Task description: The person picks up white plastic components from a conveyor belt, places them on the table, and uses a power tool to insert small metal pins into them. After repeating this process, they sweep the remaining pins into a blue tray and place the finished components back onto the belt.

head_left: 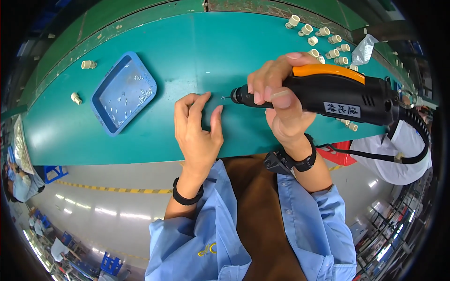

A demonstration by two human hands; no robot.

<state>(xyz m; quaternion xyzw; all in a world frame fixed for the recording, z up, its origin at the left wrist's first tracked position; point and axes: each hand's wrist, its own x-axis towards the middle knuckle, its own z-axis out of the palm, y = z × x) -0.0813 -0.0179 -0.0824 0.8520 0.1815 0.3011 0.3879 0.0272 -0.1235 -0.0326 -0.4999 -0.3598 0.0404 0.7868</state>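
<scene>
My right hand [283,96] is wrapped round a black electric screwdriver [344,96] with an orange lever, held level with its nose toward the left. At the end of its thin bit shows a small pale piece [223,97], perhaps a screw, too small to name surely. Just left of that tip, my left hand [199,124] hovers with thumb and forefinger apart and nothing visible between them. Farther left lies a blue tray [98,110], which holds many small silvery screws [124,99].
Several cream cylindrical fittings [305,30] stand at the table's back right; two more, one a fitting [88,64], lie left. A clear plastic bag [364,49] sits at the right edge. The screwdriver's black cable [415,159] loops past a white sack [382,161] and red bin [338,157].
</scene>
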